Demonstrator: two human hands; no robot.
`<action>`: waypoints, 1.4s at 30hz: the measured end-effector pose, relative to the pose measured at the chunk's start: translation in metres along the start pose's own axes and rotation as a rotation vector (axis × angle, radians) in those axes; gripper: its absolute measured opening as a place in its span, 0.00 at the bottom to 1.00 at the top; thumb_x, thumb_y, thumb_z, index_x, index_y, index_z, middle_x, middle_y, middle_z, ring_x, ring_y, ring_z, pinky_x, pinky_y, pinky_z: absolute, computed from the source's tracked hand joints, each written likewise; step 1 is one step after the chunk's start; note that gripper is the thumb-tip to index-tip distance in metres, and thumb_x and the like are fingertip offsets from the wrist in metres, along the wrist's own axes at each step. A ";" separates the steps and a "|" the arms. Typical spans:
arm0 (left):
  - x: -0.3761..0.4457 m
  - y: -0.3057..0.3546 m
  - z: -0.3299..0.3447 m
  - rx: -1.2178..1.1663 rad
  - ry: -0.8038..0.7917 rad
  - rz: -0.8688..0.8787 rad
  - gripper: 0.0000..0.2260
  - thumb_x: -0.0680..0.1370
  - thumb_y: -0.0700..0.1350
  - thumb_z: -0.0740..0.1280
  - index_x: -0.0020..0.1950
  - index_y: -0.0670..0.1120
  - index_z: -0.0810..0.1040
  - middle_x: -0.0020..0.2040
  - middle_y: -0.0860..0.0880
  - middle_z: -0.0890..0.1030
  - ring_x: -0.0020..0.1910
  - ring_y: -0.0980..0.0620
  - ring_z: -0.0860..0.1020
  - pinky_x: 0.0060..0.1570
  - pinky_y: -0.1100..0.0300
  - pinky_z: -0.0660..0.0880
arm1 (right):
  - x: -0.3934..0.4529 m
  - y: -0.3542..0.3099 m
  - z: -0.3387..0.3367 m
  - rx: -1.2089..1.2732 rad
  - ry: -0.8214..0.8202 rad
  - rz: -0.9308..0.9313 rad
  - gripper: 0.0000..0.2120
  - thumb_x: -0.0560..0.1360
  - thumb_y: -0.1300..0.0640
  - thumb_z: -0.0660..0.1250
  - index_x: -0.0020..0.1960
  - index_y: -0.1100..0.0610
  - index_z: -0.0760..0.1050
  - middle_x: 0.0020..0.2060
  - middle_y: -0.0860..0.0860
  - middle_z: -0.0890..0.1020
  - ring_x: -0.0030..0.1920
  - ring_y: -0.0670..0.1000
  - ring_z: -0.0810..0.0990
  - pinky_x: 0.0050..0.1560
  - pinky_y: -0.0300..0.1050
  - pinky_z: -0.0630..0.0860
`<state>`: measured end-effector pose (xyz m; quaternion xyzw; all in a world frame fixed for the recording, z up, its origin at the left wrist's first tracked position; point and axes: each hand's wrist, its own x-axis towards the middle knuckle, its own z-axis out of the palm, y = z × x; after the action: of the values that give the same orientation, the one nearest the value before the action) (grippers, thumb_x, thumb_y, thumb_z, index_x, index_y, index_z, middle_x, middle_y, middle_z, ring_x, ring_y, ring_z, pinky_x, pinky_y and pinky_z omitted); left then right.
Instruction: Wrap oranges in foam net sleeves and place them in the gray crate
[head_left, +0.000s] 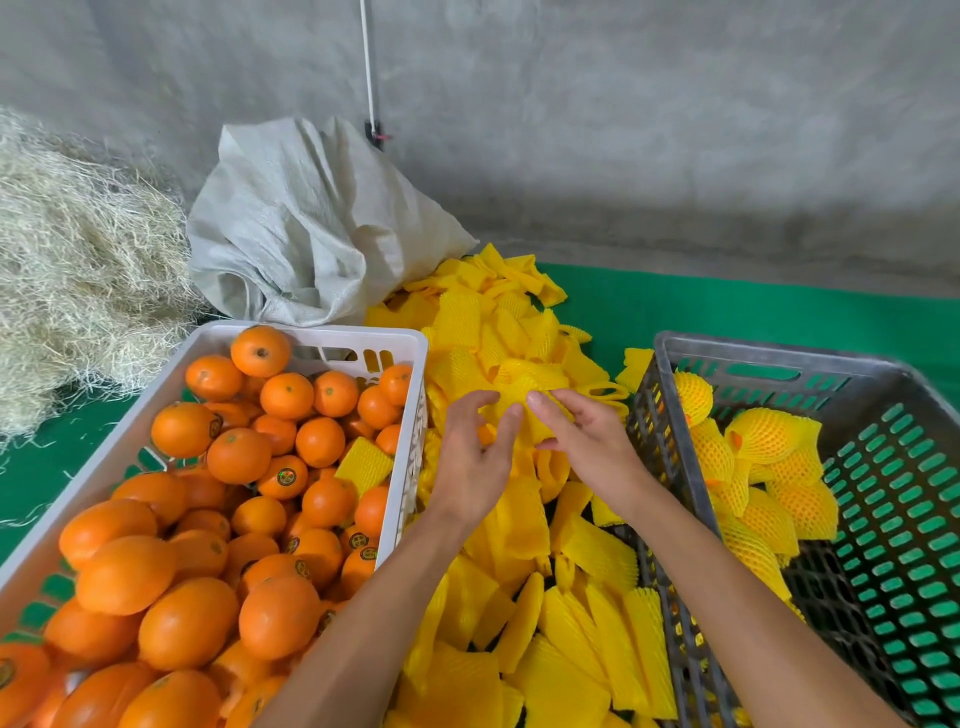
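From the head camera, the left hand (474, 457) and right hand (587, 441) both pinch one yellow foam sleeve (522, 400) over the sleeve pile (524, 597) at centre, the white crate (332, 340) of bare oranges (239, 454) at eight o'clock, the gray crate (753, 358) holding about seven wrapped oranges (763, 434) at three o'clock.
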<state>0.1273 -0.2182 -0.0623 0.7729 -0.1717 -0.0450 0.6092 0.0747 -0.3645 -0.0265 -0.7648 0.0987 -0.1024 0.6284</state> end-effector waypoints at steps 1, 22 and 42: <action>-0.001 0.001 0.000 0.000 -0.042 -0.009 0.24 0.84 0.58 0.62 0.76 0.48 0.70 0.75 0.50 0.69 0.73 0.53 0.69 0.55 0.79 0.69 | -0.001 -0.001 0.001 0.029 -0.027 0.011 0.13 0.78 0.42 0.68 0.56 0.47 0.84 0.52 0.55 0.85 0.55 0.49 0.84 0.54 0.51 0.84; -0.004 0.008 0.002 -0.236 -0.133 -0.263 0.25 0.84 0.63 0.57 0.80 0.57 0.65 0.74 0.61 0.68 0.67 0.70 0.67 0.61 0.73 0.61 | -0.005 -0.009 0.013 0.043 0.044 0.078 0.11 0.84 0.61 0.64 0.55 0.70 0.77 0.47 0.61 0.82 0.53 0.58 0.84 0.55 0.47 0.83; 0.002 0.020 -0.008 -0.948 -0.338 -0.620 0.13 0.74 0.46 0.69 0.56 0.43 0.81 0.55 0.42 0.84 0.51 0.45 0.83 0.51 0.50 0.81 | 0.005 -0.011 0.002 0.688 0.219 0.528 0.11 0.84 0.55 0.64 0.63 0.59 0.78 0.58 0.58 0.85 0.56 0.55 0.85 0.43 0.47 0.84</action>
<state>0.1270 -0.2155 -0.0409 0.4128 0.0061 -0.4153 0.8106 0.0799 -0.3617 -0.0163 -0.4443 0.3168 -0.0456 0.8367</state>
